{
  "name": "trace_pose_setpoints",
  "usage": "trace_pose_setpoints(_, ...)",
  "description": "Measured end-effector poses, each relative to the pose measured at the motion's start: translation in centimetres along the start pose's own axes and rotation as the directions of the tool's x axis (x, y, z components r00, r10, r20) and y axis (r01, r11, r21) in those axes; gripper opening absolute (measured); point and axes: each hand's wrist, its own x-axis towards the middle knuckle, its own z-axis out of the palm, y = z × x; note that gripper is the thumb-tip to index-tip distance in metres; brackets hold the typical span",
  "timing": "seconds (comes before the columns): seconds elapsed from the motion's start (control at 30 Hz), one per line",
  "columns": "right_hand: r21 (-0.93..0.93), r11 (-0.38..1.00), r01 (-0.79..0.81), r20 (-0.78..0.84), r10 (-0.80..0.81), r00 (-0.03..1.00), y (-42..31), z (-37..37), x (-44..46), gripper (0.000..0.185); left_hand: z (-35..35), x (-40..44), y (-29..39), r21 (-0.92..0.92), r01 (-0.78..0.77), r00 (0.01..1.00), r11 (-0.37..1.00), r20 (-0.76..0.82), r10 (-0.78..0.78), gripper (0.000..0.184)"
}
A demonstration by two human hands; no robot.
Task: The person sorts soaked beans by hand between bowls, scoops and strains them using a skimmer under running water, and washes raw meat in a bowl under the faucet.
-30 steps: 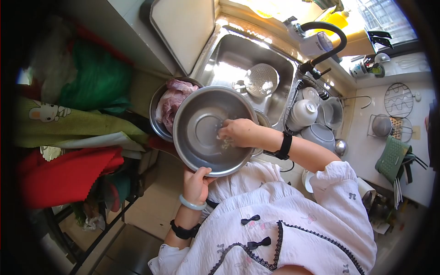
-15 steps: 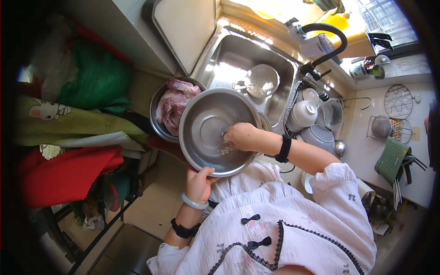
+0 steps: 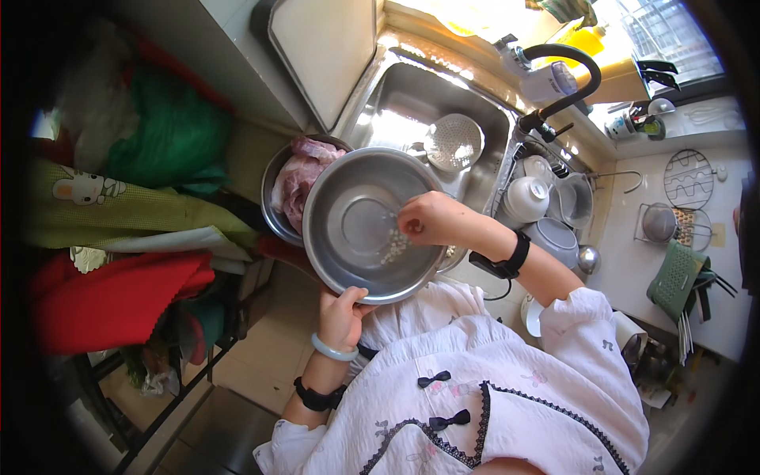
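Note:
My left hand [image 3: 342,315] grips the near rim of a wide steel bowl [image 3: 326,245], thumb over the edge and fingers underneath. A small cluster of pale, bean-like pieces [image 3: 393,247] lies on the right part of the bowl's inside. Above them is my right hand [image 3: 431,218], closed with its fingers curled in; whatever it may hold is hidden. Behind the bowl's left side stands a second metal bowl [image 3: 267,186] with raw meat [image 3: 299,180] in it, partly covered by the tilted steel bowl.
A steel sink [image 3: 396,79] with a perforated strainer [image 3: 454,142] lies beyond the bowl, under a black faucet [image 3: 590,71]. White bowls [image 3: 526,198] crowd a dish rack to the right. A cutting board [image 3: 323,55] leans at the back left; red cloth [image 3: 119,301] hangs left.
My right hand has risen off the bowl's inside and shifted slightly right, with more of the pale pieces now showing. My left hand keeps its hold on the rim.

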Motion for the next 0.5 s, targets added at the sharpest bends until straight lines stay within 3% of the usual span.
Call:
trace_pose_setpoints(0.13,-0.073,0.997,-0.016,-0.124,0.007,0.992,-0.7,-0.6,-0.4,0.007,-0.5,0.2,0.1,-0.006,0.034,0.999,0.999,0.013,-0.034,0.045)
trace_pose_setpoints(0.23,-0.02,0.999,-0.028,-0.095,0.026,0.995,-1.1,-1.6,-0.9,0.009,-0.1,0.2,0.2,-0.008,0.0,1.0,1.0,-0.001,0.0,0.05)
trace_pose_setpoints(0.3,0.168,0.984,-0.063,-0.136,0.086,0.987,-2.7,-3.6,-1.8,0.01,0.0,-0.1,0.4,-0.005,-0.024,1.0,1.0,-0.016,0.024,0.048)
trace_pose_setpoints(0.33,0.166,0.984,-0.064,-0.147,0.089,0.985,-3.0,-4.3,-2.5,0.01,0.1,-0.1,0.4,-0.001,-0.047,0.999,0.999,-0.025,0.047,0.046)
trace_pose_setpoints(0.5,0.113,0.98,-0.162,-0.025,0.166,0.986,-3.1,-6.1,-5.6,0.009,-0.4,0.1,0.4,0.002,-0.056,0.998,0.998,-0.032,0.056,0.047)
